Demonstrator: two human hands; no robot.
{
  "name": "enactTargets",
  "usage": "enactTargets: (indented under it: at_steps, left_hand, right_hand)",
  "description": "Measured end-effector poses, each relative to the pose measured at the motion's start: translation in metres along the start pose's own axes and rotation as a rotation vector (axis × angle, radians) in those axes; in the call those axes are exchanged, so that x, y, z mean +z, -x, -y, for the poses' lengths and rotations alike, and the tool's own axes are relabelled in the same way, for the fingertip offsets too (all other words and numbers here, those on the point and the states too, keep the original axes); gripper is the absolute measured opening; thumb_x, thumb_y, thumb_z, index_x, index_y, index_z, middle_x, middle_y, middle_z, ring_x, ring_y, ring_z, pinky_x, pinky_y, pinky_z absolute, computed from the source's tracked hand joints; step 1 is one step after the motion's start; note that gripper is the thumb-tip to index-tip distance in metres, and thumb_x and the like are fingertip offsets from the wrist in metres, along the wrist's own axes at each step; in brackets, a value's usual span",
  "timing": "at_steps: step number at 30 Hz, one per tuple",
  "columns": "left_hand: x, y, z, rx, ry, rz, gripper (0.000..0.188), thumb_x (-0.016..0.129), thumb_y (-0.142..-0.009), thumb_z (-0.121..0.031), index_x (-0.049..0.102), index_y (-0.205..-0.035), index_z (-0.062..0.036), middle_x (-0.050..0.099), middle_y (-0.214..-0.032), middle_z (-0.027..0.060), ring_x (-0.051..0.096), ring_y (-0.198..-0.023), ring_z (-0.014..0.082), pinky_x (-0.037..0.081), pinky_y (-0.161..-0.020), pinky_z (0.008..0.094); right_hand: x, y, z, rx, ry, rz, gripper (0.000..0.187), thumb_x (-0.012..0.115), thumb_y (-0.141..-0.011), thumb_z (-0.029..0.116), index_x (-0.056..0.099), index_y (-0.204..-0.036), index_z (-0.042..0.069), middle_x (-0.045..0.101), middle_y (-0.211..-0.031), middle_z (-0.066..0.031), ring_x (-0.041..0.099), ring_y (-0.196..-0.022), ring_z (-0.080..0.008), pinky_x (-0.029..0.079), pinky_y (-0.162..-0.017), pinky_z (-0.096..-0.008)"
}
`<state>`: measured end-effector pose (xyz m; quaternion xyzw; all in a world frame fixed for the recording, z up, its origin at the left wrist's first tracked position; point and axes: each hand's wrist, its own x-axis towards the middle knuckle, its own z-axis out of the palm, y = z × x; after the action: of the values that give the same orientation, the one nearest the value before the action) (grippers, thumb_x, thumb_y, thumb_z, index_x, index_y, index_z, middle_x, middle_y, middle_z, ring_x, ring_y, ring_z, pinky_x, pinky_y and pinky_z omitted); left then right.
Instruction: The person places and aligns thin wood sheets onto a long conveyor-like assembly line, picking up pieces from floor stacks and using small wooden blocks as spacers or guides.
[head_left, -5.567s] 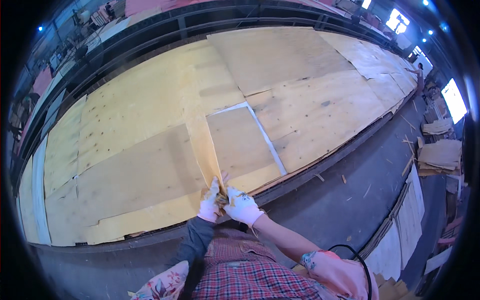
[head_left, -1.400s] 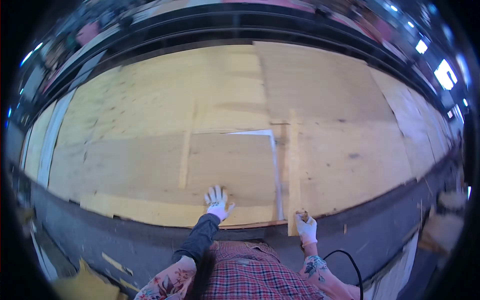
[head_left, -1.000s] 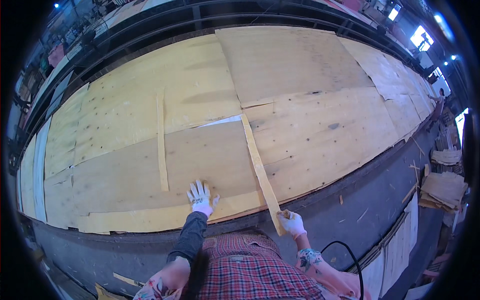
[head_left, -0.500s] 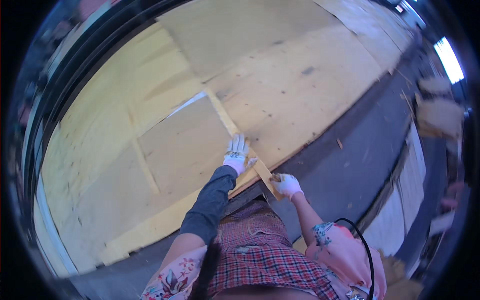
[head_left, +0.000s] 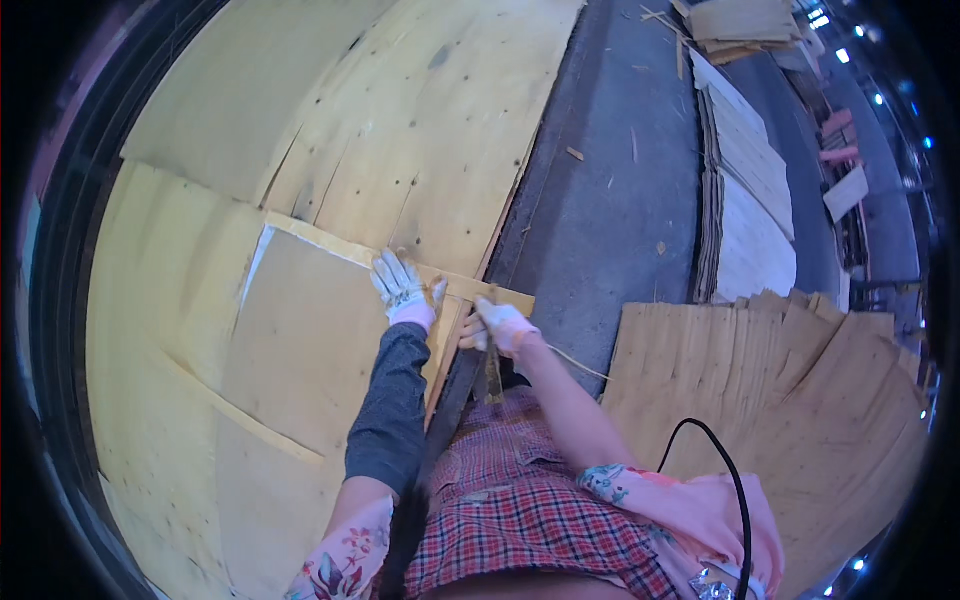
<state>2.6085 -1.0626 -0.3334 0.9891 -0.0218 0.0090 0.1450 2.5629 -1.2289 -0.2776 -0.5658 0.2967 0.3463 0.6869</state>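
My left hand (head_left: pixel 402 287), in a white glove with a pink cuff, lies flat with fingers stretched out on a long narrow strip of wood veneer (head_left: pixel 320 238). The strip runs along the edge of a darker veneer sheet (head_left: pixel 300 310), and its near end sticks out past the stack's edge. Beside that end, my right hand (head_left: pixel 505 328), also gloved, is closed. A narrow flat brown piece (head_left: pixel 493 378) hangs down from its fingers; whether it is a tool or a wood scrap I cannot tell.
Large pale veneer sheets (head_left: pixel 430 130) spread beyond my hands and to the left. Over the grey floor (head_left: pixel 610 190) lie small scraps. At the right stand a stack of whitish sheets (head_left: pixel 745 190) and a pile of brown veneer (head_left: pixel 740 390). Dark rails (head_left: pixel 75 200) curve along the far left.
My view has turned to the right, bringing the brown pile and whitish stack into sight. My right hand has come closer to my left, and the brown piece now hangs below it.
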Motion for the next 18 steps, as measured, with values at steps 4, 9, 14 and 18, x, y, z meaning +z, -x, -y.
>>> enactTargets:
  at_steps: [4, 9, 14, 18]
  left_hand:
    - [-0.003, 0.003, 0.003, -0.006, -0.024, 0.090, 0.084, 0.049, -0.077, -0.050, 0.021, -0.129, 0.0107, 0.004, -0.138, 0.0307, -0.001, -0.127, 0.0467, 0.000, -0.103, 0.0521]
    - [-0.006, -0.002, -0.005, -0.019, -0.006, 0.039, 0.086, 0.048, -0.078, -0.050, 0.020, -0.129, 0.0125, 0.002, -0.138, 0.0306, -0.002, -0.127, 0.0472, -0.001, -0.102, 0.0530]
    - [0.003, -0.002, 0.010, -0.017, 0.031, -0.003, 0.086, 0.048, -0.078, -0.050, 0.019, -0.128, 0.0135, 0.001, -0.138, 0.0309, -0.004, -0.127, 0.0475, -0.002, -0.102, 0.0540]
    - [0.002, 0.004, 0.005, -0.049, -0.042, 0.116, 0.084, 0.045, -0.078, -0.054, 0.023, -0.131, 0.0071, 0.000, -0.139, 0.0288, -0.006, -0.127, 0.0460, -0.005, -0.102, 0.0536]
  right_hand:
    - [0.031, -0.041, 0.015, 0.115, 0.144, -0.206, 0.046, 0.040, -0.088, 0.042, 0.051, -0.093, -0.002, 0.059, -0.072, -0.0129, 0.059, -0.053, -0.0240, 0.045, -0.044, -0.0282]
    - [0.036, -0.062, -0.030, 0.088, 0.213, -0.245, 0.052, 0.043, -0.083, 0.052, 0.053, -0.077, 0.001, 0.050, -0.056, -0.0073, 0.052, -0.044, -0.0199, 0.037, -0.033, -0.0324]
    - [0.065, -0.025, -0.043, 0.245, -0.157, -0.274, 0.050, 0.044, -0.082, 0.054, 0.049, -0.069, 0.007, 0.045, -0.049, -0.0053, 0.040, -0.032, -0.0167, 0.032, -0.029, -0.0322]
    - [-0.031, -0.013, -0.065, -0.242, 0.227, -0.779, 0.047, 0.048, -0.082, 0.050, 0.053, -0.083, 0.003, 0.055, -0.062, -0.0089, 0.049, -0.041, -0.0158, 0.033, -0.032, -0.0301]
